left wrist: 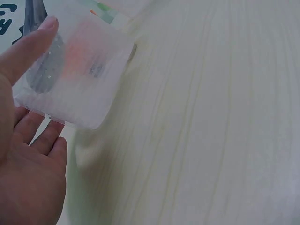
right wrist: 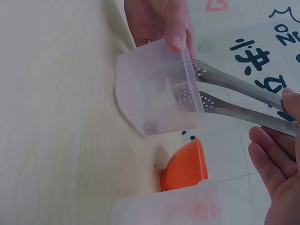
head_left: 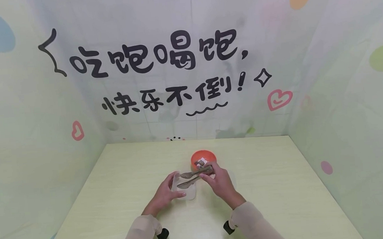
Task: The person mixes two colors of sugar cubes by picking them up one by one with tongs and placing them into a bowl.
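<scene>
My left hand [head_left: 164, 194] grips a translucent plastic container [head_left: 189, 195] by its side, with the thumb near its rim. Metal tongs [head_left: 199, 172] with perforated ends are held in my right hand [head_left: 222, 184]. The tong arms stand apart, and their ends reach into the mouth of the container [right wrist: 150, 89]. A small dark piece [right wrist: 150, 125] shows blurred through its lower corner; I cannot tell its kind. Just behind the tongs stands an orange bowl [head_left: 194, 158] holding white and brownish pieces [head_left: 201, 163], partly hidden by the right hand.
A second translucent container [right wrist: 164, 208] stands beside the orange bowl, on the right-hand side. Everything rests on a pale wood-grain table [head_left: 117, 195]. Printed curtains [head_left: 195, 126] with black lettering close off the back and both sides.
</scene>
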### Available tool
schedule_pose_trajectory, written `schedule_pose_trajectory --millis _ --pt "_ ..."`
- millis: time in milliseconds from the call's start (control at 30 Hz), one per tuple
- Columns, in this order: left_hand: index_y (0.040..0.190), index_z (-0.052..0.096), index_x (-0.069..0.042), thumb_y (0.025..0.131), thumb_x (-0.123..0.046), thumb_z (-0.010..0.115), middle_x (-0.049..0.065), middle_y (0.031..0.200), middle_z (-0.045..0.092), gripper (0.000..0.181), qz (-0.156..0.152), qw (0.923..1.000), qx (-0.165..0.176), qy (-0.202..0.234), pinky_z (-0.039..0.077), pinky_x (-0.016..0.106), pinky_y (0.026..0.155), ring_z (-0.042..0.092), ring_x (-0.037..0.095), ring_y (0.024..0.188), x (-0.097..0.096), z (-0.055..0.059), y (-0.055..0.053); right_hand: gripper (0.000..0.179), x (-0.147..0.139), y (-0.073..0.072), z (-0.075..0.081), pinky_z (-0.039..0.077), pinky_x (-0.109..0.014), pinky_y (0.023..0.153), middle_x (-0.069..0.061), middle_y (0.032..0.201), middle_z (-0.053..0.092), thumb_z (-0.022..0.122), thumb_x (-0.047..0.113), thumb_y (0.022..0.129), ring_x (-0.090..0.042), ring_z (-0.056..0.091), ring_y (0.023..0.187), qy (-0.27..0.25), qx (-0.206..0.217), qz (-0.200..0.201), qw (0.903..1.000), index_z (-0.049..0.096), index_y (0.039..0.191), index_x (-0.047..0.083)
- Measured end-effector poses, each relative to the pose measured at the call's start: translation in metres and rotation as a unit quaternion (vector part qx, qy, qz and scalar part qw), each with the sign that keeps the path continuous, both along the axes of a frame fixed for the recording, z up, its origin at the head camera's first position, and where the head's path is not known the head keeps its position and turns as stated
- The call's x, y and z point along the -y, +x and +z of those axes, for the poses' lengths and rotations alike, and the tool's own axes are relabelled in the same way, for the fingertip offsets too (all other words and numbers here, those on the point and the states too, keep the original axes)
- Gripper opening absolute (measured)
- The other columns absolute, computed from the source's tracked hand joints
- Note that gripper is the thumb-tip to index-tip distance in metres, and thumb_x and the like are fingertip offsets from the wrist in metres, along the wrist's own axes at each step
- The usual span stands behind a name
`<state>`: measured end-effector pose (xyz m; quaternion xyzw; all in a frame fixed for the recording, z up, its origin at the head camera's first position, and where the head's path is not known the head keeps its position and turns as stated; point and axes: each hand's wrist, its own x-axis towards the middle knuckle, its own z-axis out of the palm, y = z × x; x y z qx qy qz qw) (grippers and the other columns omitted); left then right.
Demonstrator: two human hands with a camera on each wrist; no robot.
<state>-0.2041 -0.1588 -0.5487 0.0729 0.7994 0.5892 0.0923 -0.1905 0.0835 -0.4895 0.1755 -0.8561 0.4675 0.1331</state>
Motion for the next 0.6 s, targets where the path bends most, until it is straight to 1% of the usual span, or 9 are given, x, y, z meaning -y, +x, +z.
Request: schedule_pose_trajectory --millis 167,300,467,600 --pt "0.148 0.036 -0.010 0.071 -0.018 0.088 0.016 0.150 0.040 0.093 0.000 1.0000 -0.001 -0.002 0.024 0.054 0.113 0.029 0.038 0.140 0.0003 -0.0007 -0.0005 0.027 -0.0005 -0.0005 0.0004 0.057 -0.039 0.081 -0.004 0.103 0.071 0.071 0.019 0.090 -0.019 0.069 0.095 -0.015 0.012 0.020 0.9996 0.053 0.109 0.011" --pt "0.148 0.036 -0.010 0.070 -0.020 0.088 0.015 0.150 0.039 0.094 -0.003 1.0000 -0.005 -0.004 0.023 0.054 0.113 0.028 0.038 0.141 0.0011 -0.0023 -0.0017 0.026 -0.0002 -0.0008 0.0004 0.055 -0.038 0.087 -0.008 0.108 0.070 0.068 0.014 0.091 -0.023 0.068 0.099 -0.037 0.017 0.040 0.9984 0.052 0.110 0.009" --pt "0.148 0.036 -0.010 0.071 -0.021 0.088 0.015 0.151 0.039 0.093 -0.006 0.9999 -0.007 -0.006 0.022 0.053 0.114 0.027 0.038 0.141 0.0021 -0.0037 -0.0024 0.026 0.0012 -0.0011 0.0004 0.055 -0.033 0.087 -0.011 0.110 0.069 0.067 0.008 0.091 -0.024 0.068 0.101 -0.053 0.009 0.062 0.9967 0.052 0.112 0.006" --pt "0.148 0.037 -0.010 0.071 -0.020 0.088 0.015 0.150 0.040 0.093 -0.004 0.9999 -0.005 -0.008 0.022 0.054 0.114 0.027 0.038 0.141 0.0013 -0.0025 -0.0020 0.029 0.0024 -0.0021 0.0010 0.055 -0.030 0.085 -0.009 0.111 0.068 0.067 0.001 0.089 -0.023 0.068 0.099 -0.059 -0.004 0.078 0.9952 0.055 0.115 0.006"
